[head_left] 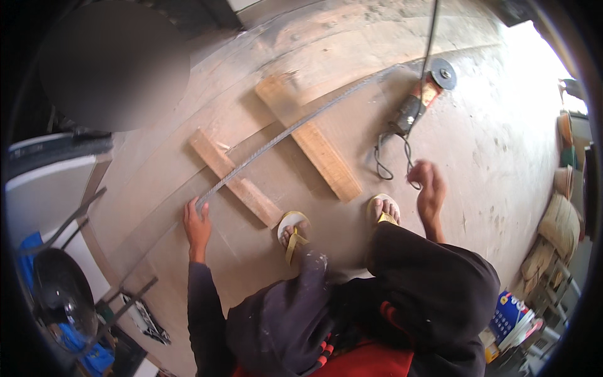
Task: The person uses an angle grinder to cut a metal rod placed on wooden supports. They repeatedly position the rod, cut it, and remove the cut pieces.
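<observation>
The ribbed rod lies across two wooden boards, its far end unclear; your left hand touches its near end, your blurred right hand is curled beside the cord; I cannot tell if either pinches

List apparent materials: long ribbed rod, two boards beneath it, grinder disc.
Rebar: likely steel, dull grey, from its ribs. Wider board: unpainted wood, tan with visible grain. Narrower board: probably wood too, pinkish-brown, grain less clear. Grinder disc: grey; abrasive or metal, can't tell.
</observation>
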A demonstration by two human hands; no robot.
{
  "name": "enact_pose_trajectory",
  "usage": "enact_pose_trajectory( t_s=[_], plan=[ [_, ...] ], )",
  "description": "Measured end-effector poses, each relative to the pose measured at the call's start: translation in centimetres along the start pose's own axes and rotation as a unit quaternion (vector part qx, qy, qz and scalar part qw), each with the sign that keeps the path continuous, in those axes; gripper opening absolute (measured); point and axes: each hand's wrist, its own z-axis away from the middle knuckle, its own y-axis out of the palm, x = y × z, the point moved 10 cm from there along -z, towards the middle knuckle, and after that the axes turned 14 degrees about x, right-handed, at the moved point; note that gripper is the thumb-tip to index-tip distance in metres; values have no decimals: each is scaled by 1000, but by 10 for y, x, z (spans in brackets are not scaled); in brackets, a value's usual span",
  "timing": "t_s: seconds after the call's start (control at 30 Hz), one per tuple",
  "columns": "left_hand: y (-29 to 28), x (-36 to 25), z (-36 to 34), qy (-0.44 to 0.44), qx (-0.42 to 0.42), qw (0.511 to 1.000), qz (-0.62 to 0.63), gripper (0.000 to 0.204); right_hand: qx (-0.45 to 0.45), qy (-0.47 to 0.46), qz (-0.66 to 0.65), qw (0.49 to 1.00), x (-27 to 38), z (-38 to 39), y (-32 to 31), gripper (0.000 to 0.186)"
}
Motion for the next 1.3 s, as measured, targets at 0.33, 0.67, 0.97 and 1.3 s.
enact_pose_trajectory(
  t_s=[0.33,0.67,0.97,1.3],
  plan=[
    [-11,-99,21,70,-19,997,35,36,-66,158,108,979,-72,-171,-75,88],
    [23,-321,-9,261,189,922,215,33,-15,135,-233,963,-109,-212,-63,49],
    [34,-395,-54,240,274,807,464,46,84,-114,-320,937,52,-104,-87,67],
    [23,-497,11,279,451,530,662,84,283,-161,-301,896,116,-56,68,89]
  ],
)
